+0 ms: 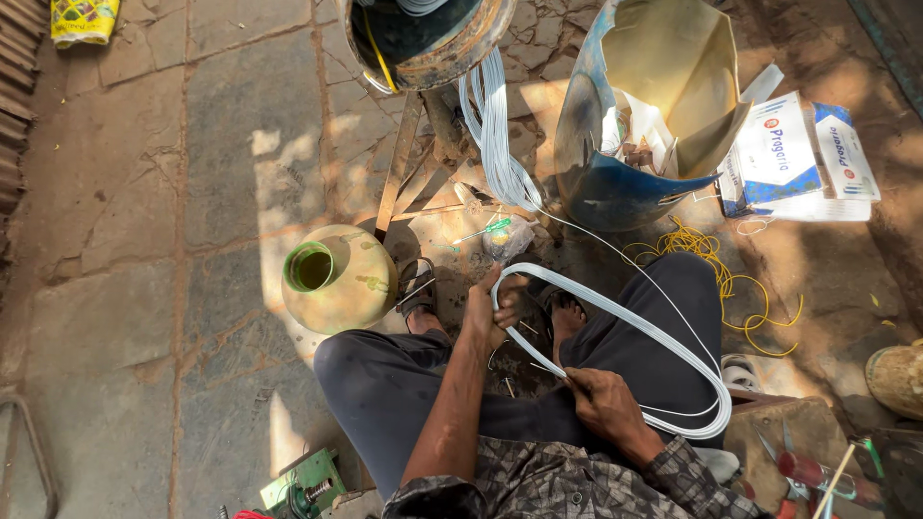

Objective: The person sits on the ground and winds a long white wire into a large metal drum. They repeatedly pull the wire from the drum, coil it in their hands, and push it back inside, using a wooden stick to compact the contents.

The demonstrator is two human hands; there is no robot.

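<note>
Starting at your left, the round green pot point(336, 279) stands on the stone floor point(125, 240) just beside your knee, its mouth open; a swing of that leg or a whipping strand could tip it.

Next, your left hand point(481, 312) is stretched out toward your feet, fingers curled shut around the far bend of the white wire loop point(635, 336). The strands lie side by side there, and if that hold slackens they will likely spring apart and the loop will lose its shape. Your sandalled feet sit right under the bend, so a loose end could catch a strap.

Your right hand point(601, 404) is close to your lap, fingers pinched shut on the near side of the same loop; I cannot quite tell how many strands it has, since the knuckles hide them.

From the loop, the wire runs up to the bundle point(492, 125) hanging from the metal stand above. Pull too sharply and that feed may snag or drag the stand.

Further right, the tangle of yellow wire point(721, 264) lies by your knee beneath the cut blue drum point(615, 183); the white strands could foul in it.
</note>
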